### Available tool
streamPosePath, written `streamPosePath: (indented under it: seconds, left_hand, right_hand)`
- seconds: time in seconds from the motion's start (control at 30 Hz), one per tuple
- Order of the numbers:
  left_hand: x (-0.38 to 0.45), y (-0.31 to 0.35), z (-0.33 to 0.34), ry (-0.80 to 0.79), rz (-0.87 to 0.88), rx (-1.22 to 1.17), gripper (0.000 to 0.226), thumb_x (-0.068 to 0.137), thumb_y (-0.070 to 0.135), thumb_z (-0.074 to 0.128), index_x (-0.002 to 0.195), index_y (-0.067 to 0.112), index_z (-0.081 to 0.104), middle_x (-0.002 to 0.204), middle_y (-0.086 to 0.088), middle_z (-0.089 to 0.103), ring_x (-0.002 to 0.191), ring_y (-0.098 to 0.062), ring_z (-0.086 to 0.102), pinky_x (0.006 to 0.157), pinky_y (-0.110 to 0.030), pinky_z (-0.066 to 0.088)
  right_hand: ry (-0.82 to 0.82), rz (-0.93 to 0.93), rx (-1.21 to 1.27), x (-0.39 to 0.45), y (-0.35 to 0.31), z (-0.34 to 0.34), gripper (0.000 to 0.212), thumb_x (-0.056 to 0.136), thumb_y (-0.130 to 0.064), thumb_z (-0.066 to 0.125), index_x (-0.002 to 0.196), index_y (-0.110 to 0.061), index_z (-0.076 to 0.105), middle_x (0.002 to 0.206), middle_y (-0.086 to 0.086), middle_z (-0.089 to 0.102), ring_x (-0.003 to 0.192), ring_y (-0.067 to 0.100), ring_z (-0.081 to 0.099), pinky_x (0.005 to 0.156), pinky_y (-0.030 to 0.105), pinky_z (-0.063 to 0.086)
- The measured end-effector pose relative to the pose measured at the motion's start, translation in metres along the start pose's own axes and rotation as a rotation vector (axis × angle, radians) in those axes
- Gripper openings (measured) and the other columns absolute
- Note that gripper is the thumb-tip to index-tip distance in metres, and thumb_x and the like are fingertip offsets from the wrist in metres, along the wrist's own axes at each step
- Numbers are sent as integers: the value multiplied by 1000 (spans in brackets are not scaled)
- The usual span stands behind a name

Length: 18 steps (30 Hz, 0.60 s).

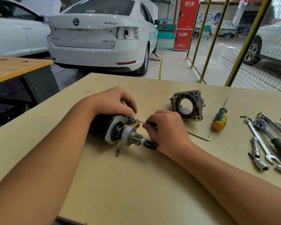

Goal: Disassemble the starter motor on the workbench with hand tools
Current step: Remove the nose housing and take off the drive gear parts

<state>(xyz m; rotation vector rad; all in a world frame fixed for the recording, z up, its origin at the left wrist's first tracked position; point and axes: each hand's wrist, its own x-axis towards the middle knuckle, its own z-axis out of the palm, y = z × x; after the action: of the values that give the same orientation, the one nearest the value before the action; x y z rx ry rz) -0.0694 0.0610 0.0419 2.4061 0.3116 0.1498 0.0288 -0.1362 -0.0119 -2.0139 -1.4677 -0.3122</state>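
Note:
The starter motor [113,132] lies on its side on the wooden workbench [136,184], black body to the left, pinion gear and shaft pointing right. My left hand [113,101] rests on top of it and pinches near the yellow lever at its flange. My right hand [165,127] grips a thin metal rod tool [137,120] whose tip reaches that lever area. The removed grey nose housing [187,105] stands apart at the back right.
A hex key [199,135] lies just right of my right hand, a green-yellow screwdriver [220,118] beyond it. Wrenches, a ratchet [269,135] and sockets crowd the right edge. A small dark pin [117,152] lies before the motor. White cars and a yellow mesh fence stand behind.

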Motion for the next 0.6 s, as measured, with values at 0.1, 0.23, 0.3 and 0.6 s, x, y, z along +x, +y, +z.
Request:
streamPosePath:
  seconds: [0.1, 0.23, 0.3, 0.6]
  left_hand:
    - [0, 0, -1, -80, 32, -55, 12, 84, 9, 82, 86, 21, 84, 104, 3, 79, 104, -12, 72, 86, -20, 56]
    - [-1, 3, -2, -160, 52, -75, 16, 79, 25, 77, 93, 20, 84, 110, 0, 78, 109, -16, 72, 93, -27, 55]
    - [-2, 5, -3, -207, 61, -58, 19, 81, 25, 76, 98, 18, 83, 110, -7, 78, 107, -23, 72, 96, -34, 56]
    - [-1, 15, 1, -269, 95, 64, 12, 96, 26, 74, 102, 21, 82, 104, -3, 78, 101, -17, 72, 96, -39, 55]
  right_hand:
    - [56, -35, 24, 1, 2, 1, 14, 90, -20, 73, 87, -8, 78, 78, 4, 66, 71, 24, 60, 67, 42, 51]
    - [110, -99, 56, 1, 4, 2, 12, 86, -16, 77, 80, -6, 76, 73, 5, 64, 64, 22, 58, 60, 41, 51]
    - [147, -111, 100, 1, 7, 2, 11, 85, -17, 80, 80, -7, 77, 72, 5, 65, 62, 20, 58, 59, 37, 50]
    - [173, -76, 319, -2, 5, 2, 25, 89, -33, 76, 107, -16, 72, 71, -4, 65, 59, 11, 58, 56, 30, 50]
